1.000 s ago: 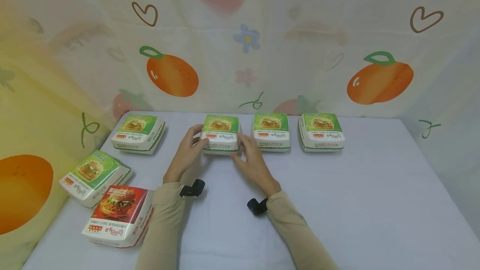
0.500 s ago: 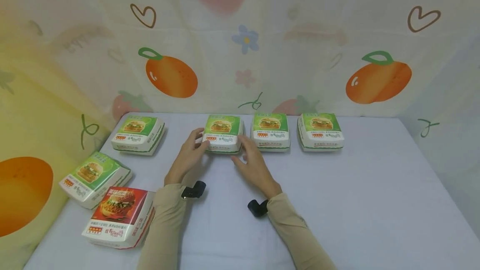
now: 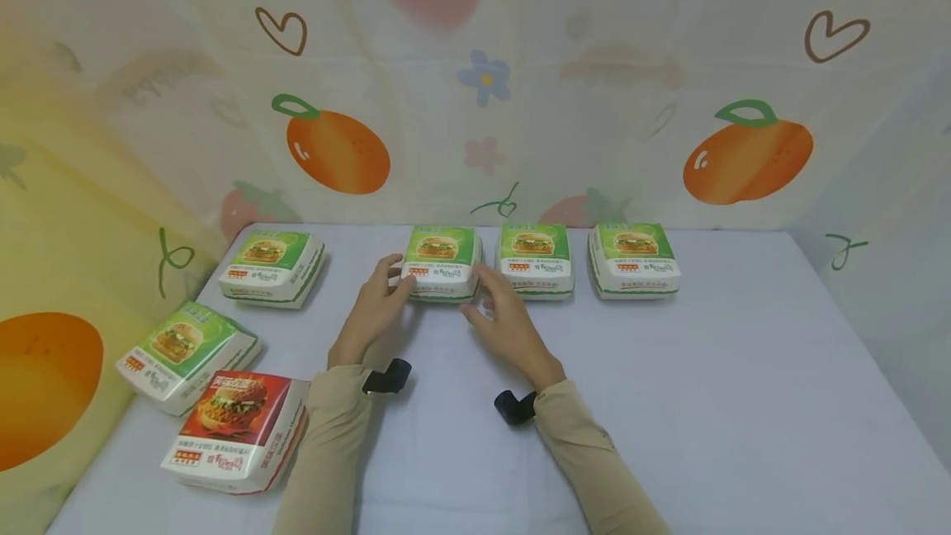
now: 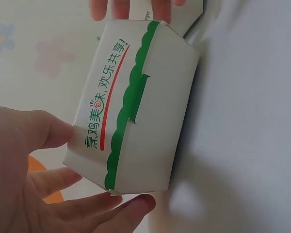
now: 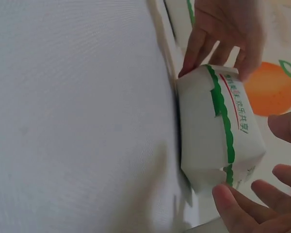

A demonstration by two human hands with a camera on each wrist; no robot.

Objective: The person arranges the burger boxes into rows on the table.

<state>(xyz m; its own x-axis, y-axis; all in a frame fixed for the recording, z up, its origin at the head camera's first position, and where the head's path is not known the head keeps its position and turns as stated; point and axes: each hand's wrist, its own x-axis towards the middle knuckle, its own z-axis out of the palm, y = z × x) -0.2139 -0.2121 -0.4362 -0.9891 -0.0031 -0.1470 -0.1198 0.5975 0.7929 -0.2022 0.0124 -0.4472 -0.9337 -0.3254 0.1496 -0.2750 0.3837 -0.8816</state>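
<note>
A green-and-white burger box (image 3: 442, 262) lies on the white cloth at the back middle, between both hands. My left hand (image 3: 377, 304) grips its left end, the thumb on the front edge and the fingers along the side, as the left wrist view shows on the white box (image 4: 131, 107). At the right end, my right hand (image 3: 513, 324) has its fingers extended beside the box; its thumb is apart from it in the right wrist view. Whether a right fingertip touches the box, I cannot tell.
Two similar green boxes (image 3: 535, 262) (image 3: 634, 262) stand to the right in the same row. On the left are two more green boxes (image 3: 272, 267) (image 3: 188, 356) and a red burger box (image 3: 236, 431). A printed curtain (image 3: 416, 106) hangs behind the table (image 3: 706, 403).
The held box has slid slightly right, closer to its right neighbour. My right hand has drawn a little away to the right. The other boxes stay where they were.
</note>
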